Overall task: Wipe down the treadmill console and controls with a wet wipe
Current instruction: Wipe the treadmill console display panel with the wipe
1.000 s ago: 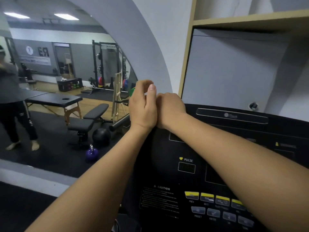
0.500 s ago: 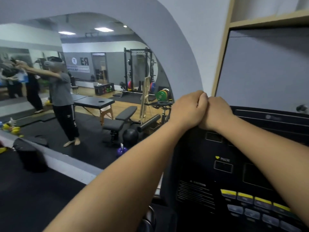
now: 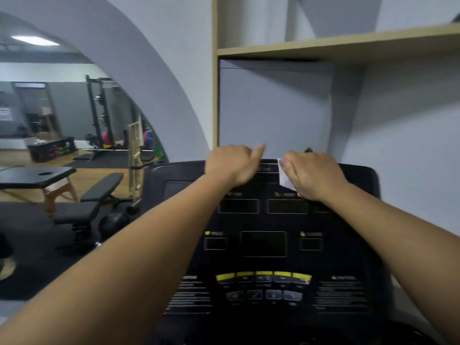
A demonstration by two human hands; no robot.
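**A:** Closest in, the yellow buttons (image 3: 263,276) are sitting low on the treadmill console (image 3: 263,245). Is the wet wipe (image 3: 282,174) reaching them?

**B:** Not yet. The right hand (image 3: 311,175) is pinning it near the console's top edge, with the thumb pinching it. The wipe is poking out on that hand's left.

**A:** And the left hand (image 3: 231,165)?

**B:** It's resting just beside the wipe with its fingers curled. I cannot tell whether it's gripping anything. Most of the panel is lying below the wipe, toward the person, so I'm expecting the right hand to pull downward.

Wooden shelf (image 3: 348,46) above; arched mirror (image 3: 74,108) left reflects weight bench (image 3: 99,192), massage table (image 3: 37,175).
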